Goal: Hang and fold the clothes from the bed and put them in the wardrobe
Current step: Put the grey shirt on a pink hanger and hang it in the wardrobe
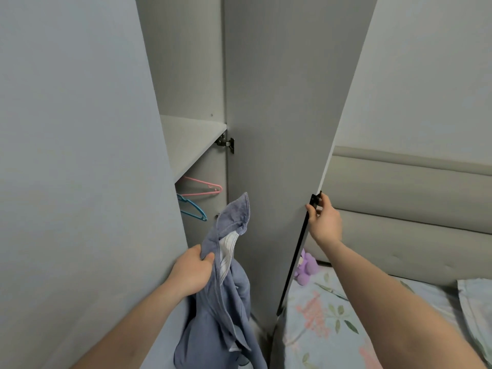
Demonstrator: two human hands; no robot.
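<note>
My left hand (190,271) grips a blue-grey garment (223,302) with a white striped lining; the cloth hangs down in front of the wardrobe opening. My right hand (323,221) holds the black handle (306,235) on the edge of the grey wardrobe door (279,129), which stands swung open. Inside the wardrobe a pink hanger (205,188) and a blue hanger (193,208) hang below a pale shelf (190,139). The rail that carries them is hidden.
The other wardrobe door (80,155) fills the left of the view. To the right lies the bed (332,323) with a floral sheet, a purple soft toy (306,267), a pillow (476,302) and a beige padded headboard (412,209).
</note>
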